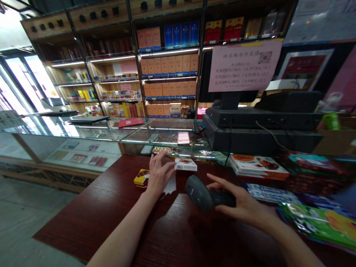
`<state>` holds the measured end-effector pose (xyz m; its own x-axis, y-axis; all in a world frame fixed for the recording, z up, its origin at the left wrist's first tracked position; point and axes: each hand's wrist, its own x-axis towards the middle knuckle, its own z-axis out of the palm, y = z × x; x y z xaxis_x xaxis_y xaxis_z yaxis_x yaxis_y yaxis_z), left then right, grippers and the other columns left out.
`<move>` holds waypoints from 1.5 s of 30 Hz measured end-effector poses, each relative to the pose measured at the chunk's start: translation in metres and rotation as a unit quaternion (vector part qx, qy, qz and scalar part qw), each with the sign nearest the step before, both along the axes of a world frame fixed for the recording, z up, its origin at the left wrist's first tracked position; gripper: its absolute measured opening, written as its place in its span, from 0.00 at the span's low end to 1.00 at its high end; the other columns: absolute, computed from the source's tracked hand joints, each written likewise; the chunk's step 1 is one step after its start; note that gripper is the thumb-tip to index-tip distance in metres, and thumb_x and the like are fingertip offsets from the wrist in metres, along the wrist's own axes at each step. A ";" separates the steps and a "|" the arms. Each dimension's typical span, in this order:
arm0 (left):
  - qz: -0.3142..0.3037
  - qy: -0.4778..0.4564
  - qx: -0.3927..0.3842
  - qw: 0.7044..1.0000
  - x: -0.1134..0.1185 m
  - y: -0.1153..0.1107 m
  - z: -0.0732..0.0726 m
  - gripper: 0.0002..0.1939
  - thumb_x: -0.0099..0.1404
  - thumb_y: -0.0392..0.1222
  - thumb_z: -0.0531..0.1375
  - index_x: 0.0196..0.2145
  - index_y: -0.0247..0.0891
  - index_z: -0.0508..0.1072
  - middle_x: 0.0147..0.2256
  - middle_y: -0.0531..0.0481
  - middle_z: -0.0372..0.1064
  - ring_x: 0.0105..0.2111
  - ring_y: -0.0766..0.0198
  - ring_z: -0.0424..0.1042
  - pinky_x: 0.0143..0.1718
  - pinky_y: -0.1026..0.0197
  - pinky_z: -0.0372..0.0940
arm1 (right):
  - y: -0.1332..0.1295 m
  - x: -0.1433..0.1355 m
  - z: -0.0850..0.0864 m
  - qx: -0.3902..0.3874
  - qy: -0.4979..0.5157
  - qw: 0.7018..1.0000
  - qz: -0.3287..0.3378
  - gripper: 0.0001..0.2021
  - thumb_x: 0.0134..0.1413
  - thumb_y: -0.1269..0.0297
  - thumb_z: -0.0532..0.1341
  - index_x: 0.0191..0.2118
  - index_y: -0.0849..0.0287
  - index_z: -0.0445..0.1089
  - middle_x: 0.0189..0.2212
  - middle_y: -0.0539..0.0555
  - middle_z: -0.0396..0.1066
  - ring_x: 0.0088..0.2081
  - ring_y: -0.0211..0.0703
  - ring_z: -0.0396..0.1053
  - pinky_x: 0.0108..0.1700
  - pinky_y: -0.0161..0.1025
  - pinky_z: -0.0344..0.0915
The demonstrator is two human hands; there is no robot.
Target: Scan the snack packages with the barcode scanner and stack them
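My left hand (160,176) is over the far part of the dark red-brown counter, fingers apart. Its fingertips come up to the left end of a small white box (185,164) with a brown picture on top and a barcode on the near side; whether they touch it I cannot tell. Just left of that hand lies a yellow and brown packet (141,178), partly covered by it. A dark grey handheld barcode scanner (200,193) is in my right hand (241,204), its handle between thumb and fingers and its head facing left.
To the right lie a stack of white chocolate boxes (258,166), blue and white packets (271,193) and a green bag (322,222). A black register (264,126) carries a screen with a pink sign (244,66). Glass display cases (83,148) border the counter; stocked shelves stand behind.
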<state>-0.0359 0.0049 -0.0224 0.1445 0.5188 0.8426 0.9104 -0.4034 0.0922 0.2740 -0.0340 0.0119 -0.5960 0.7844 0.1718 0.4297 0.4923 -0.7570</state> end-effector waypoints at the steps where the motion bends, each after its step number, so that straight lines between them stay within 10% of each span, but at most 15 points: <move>1: 0.002 0.002 -0.002 1.000 -0.001 0.000 0.000 0.10 0.64 0.41 0.64 0.43 0.49 0.78 0.61 0.45 0.60 0.62 0.48 0.59 0.66 0.36 0.48 | 0.000 -0.001 -0.001 0.001 -0.014 1.000 0.003 0.38 0.54 0.62 0.65 0.68 0.44 0.53 0.55 0.52 0.72 0.53 0.49 0.71 0.57 0.46 0.65; 14: 0.000 0.007 -0.044 0.999 -0.005 0.002 -0.001 0.12 0.67 0.42 0.61 0.48 0.47 0.74 0.50 0.48 0.73 0.56 0.53 0.67 0.67 0.39 0.45 | 0.004 -0.018 -0.034 0.064 -0.113 0.991 0.041 0.38 0.52 0.60 0.67 0.67 0.41 0.55 0.55 0.53 0.70 0.53 0.51 0.67 0.58 0.48 0.58; 25: -0.005 0.017 -0.078 0.997 -0.004 0.002 -0.001 0.14 0.70 0.40 0.56 0.51 0.48 0.73 0.42 0.51 0.78 0.45 0.58 0.74 0.65 0.40 0.45 | 0.005 -0.009 -0.024 0.004 -0.070 0.997 0.038 0.41 0.49 0.54 0.70 0.67 0.41 0.54 0.56 0.52 0.70 0.55 0.52 0.66 0.59 0.49 0.59; 30: -0.025 0.001 -0.076 0.997 -0.005 0.002 0.001 0.13 0.71 0.42 0.55 0.51 0.48 0.73 0.42 0.51 0.78 0.43 0.60 0.75 0.66 0.40 0.43 | 0.017 0.000 -0.027 -0.004 0.030 0.998 -0.057 0.27 0.63 0.50 0.56 0.66 0.48 0.58 0.56 0.56 0.71 0.57 0.50 0.67 0.60 0.51 0.60; 45: -0.140 -0.041 -0.186 0.972 0.005 0.001 0.000 0.12 0.71 0.43 0.54 0.49 0.49 0.73 0.47 0.52 0.77 0.47 0.60 0.75 0.67 0.38 0.46 | 0.052 0.014 -0.064 -0.034 0.077 0.971 -0.226 0.27 0.59 0.64 0.57 0.64 0.55 0.59 0.56 0.61 0.72 0.57 0.47 0.70 0.60 0.49 0.63</move>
<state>-0.0304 0.0060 -0.0228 0.2642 0.7393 0.6193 0.7531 -0.5593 0.3464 0.2883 0.0181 -0.0525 -0.1603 0.9721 0.1715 0.4686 0.2279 -0.8535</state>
